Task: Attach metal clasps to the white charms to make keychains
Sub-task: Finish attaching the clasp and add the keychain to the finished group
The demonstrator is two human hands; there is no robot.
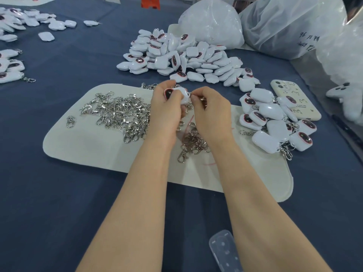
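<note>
Your left hand point(167, 108) is curled around one white charm point(179, 95), thumb and fingers wrapped over it so that its dark, red-rimmed face shows at the left side of your grip. Your right hand point(210, 112) sits just beside it, its fingers bent in. The thumb and forefinger pinch a small metal piece point(191, 93) right at the charm's right edge. That piece is too small to tell whether it is a ring or a whole clasp. The two hands touch at the fingertips, raised above the far edge of the cream felt mat point(88, 150).

To the left of your left hand, the main heap of loose clasps point(117, 112) lies on the mat, with one stray clasp point(70, 121) well apart near the mat's left edge. A smaller cluster of clasps point(194, 142) lies on the mat between your wrists.

Beyond your hands, the pile of bare charms point(182, 55) spreads over the blue cloth point(59, 193). To the right of your right hand, finished keychains point(275, 122) are heaped at the mat's right end, touching a cream phone point(294, 99) that lies behind them. White plastic bags point(290, 26) stand at the far right, and more keychains point(9, 69) lie at the left edge.
</note>
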